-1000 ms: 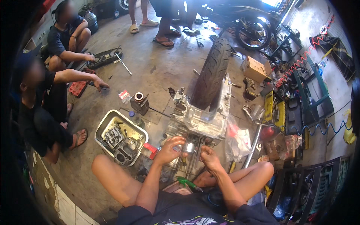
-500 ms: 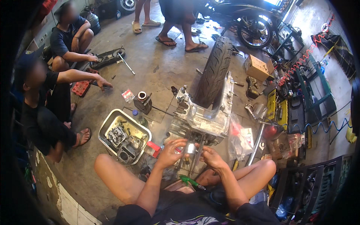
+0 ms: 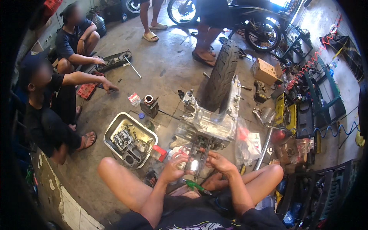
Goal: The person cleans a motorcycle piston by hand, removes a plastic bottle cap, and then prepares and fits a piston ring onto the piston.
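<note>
A shiny metal cylinder that looks like a piston (image 3: 194,165) sits between long dark studs in front of the engine case (image 3: 207,124). My left hand (image 3: 174,167) curls in from the left, its thumb and fingertips closed at the piston's side. From the other side comes my right hand (image 3: 219,162), fingers bent together by the right stud, just above the piston; what they pinch is hidden. A green air blow gun (image 3: 194,185) lies in front of me below both hands. The engine case is joined to a black tyre (image 3: 220,74).
At left stands a white tray (image 3: 111,147) of engine parts, beside a red box (image 3: 159,152) and a dark container (image 3: 148,109). Two people crouch at far left; others stand behind. Plastic bags (image 3: 245,143), a cardboard box (image 3: 265,71) and a yellow toolbox (image 3: 285,115) line the right.
The shiny piston has come closer to me. My left hand has dropped lower with it, while my right fingers now reach farther in by the stud. Standing people have shifted behind.
</note>
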Available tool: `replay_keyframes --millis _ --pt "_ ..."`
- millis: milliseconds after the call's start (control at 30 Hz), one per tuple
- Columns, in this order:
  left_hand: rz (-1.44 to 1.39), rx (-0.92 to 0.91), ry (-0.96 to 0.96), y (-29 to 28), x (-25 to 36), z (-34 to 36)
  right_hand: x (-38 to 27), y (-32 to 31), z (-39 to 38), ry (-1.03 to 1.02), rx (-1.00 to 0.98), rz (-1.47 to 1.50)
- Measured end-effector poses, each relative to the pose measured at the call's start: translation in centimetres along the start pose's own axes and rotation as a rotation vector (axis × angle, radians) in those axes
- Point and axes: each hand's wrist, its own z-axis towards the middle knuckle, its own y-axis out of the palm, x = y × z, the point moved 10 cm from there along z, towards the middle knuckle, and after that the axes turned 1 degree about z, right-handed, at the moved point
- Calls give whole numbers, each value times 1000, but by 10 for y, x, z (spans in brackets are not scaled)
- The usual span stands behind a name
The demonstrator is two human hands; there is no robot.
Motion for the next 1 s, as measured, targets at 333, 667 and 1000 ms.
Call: replay_keyframes --millis 333,667,1000 --pt "-61 58 -45 0 9 -33 -15 11 -3 -77 -176 -194" --pt "-53 93 -130 -25 34 -83 -19 6 -5 -149 21 -220" --pt "-101 145 207 -155 95 -66 9 -42 -39 -121 215 -174"
